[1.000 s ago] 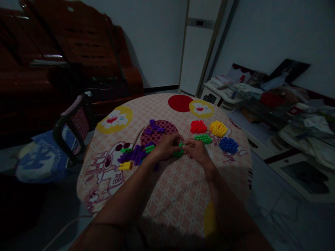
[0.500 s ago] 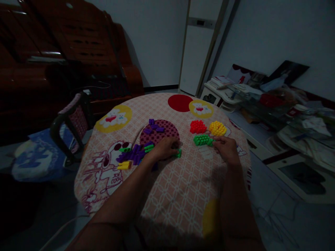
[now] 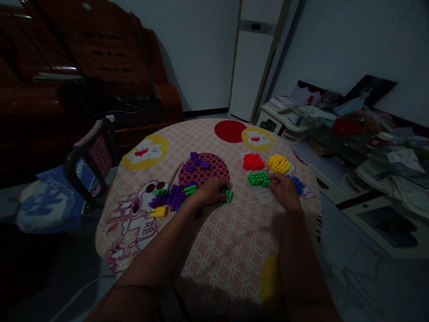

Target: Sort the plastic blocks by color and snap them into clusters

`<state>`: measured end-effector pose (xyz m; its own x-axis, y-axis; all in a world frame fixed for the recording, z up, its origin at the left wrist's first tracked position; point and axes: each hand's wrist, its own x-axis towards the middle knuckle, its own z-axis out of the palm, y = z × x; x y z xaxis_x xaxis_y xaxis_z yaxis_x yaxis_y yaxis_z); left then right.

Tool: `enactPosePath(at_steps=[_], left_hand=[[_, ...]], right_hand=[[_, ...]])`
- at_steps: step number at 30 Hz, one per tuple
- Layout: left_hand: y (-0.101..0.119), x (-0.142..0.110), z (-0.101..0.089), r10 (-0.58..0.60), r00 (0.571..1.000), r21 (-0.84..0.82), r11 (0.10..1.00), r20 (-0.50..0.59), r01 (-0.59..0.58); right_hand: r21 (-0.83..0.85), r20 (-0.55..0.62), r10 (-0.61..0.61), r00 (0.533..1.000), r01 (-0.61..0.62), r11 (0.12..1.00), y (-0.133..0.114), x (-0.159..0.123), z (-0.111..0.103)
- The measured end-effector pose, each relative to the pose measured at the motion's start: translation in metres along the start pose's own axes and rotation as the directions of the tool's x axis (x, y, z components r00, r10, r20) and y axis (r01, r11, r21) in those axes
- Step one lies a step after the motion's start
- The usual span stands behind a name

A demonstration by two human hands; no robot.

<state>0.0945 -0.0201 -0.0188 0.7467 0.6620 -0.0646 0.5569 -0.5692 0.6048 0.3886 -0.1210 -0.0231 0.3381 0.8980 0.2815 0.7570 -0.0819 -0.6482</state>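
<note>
My left hand [image 3: 213, 190] has its fingers closed on a green toy block [image 3: 228, 196], which pokes out past the fingertips just above the tablecloth. To its left lies a loose pile of purple toy blocks [image 3: 174, 192], mixed with green ones [image 3: 190, 189] and a yellow block [image 3: 158, 211]. My right hand [image 3: 283, 189] pinches at the right end of a green block cluster [image 3: 258, 179]; its fingertips hide the exact contact. Behind that sit a red block cluster [image 3: 253, 161] and a yellow block cluster [image 3: 279, 164]. A blue block cluster [image 3: 297, 184] shows partly behind my right hand.
A patterned cloth covers the round table [image 3: 228, 241]. More purple blocks [image 3: 197, 163] lie on its dark red printed circle. A chair [image 3: 90, 161] stands at the left, a wooden bench [image 3: 117, 58] behind it. At the right is a cluttered low cabinet [image 3: 335, 134].
My right hand has moved slightly left, closing up against the green cluster; the green piece at its fingertips no longer shows separately. More of the green block at my left hand and the blue cluster is visible.
</note>
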Motion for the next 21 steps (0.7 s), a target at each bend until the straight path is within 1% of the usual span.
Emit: enactPosePath(at_steps=[3,5,6,7,9,11,13,15,17,19,21], left_hand=[[0.001,-0.001,-0.002,-0.002,1.000,-0.054,0.999,0.001,0.002],[0.001,-0.001,-0.002,0.008,1.000,-0.129,0.992,-0.005,-0.009],[0.002,0.000,-0.001,0.016,1.000,-0.179,0.984,-0.010,-0.017],[0.002,0.000,0.000,0.026,1.000,-0.236,0.971,-0.016,-0.029],[0.002,0.001,0.003,0.045,0.998,-0.348,0.936,-0.041,-0.057],[0.002,0.001,0.005,0.058,0.995,-0.426,0.901,-0.075,-0.085],[0.002,0.002,0.007,0.066,0.992,-0.459,0.882,-0.105,-0.107],[0.003,0.002,0.007,0.074,0.991,-0.471,0.874,-0.114,-0.119],[0.005,0.001,0.007,0.084,0.990,-0.468,0.875,-0.112,-0.127],[0.008,0.001,0.006,0.093,0.989,-0.465,0.875,-0.114,-0.135],[0.011,0.000,0.006,0.089,0.988,-0.474,0.870,-0.123,-0.137]], right_hand=[[0.023,-0.101,0.019,0.995,-0.017,1.000,-0.005,0.001,0.001],[0.114,-0.139,0.035,0.990,-0.019,0.993,-0.016,0.000,0.006],[0.185,-0.115,0.043,0.992,-0.022,0.983,-0.023,-0.001,0.011],[0.262,-0.056,0.046,0.997,-0.030,0.965,-0.031,-0.003,0.016],[0.387,0.116,0.020,0.993,-0.064,0.920,-0.050,-0.008,0.029],[0.442,0.272,-0.045,0.961,-0.083,0.893,-0.067,-0.015,0.043],[0.470,0.365,-0.100,0.925,-0.090,0.878,-0.078,-0.020,0.053],[0.490,0.413,-0.116,0.903,-0.113,0.864,-0.085,-0.023,0.059],[0.499,0.444,-0.084,0.892,-0.168,0.850,-0.086,-0.025,0.058],[0.489,0.483,-0.050,0.874,-0.222,0.843,-0.084,-0.024,0.052],[0.471,0.501,-0.032,0.865,-0.241,0.849,-0.077,-0.021,0.042]])
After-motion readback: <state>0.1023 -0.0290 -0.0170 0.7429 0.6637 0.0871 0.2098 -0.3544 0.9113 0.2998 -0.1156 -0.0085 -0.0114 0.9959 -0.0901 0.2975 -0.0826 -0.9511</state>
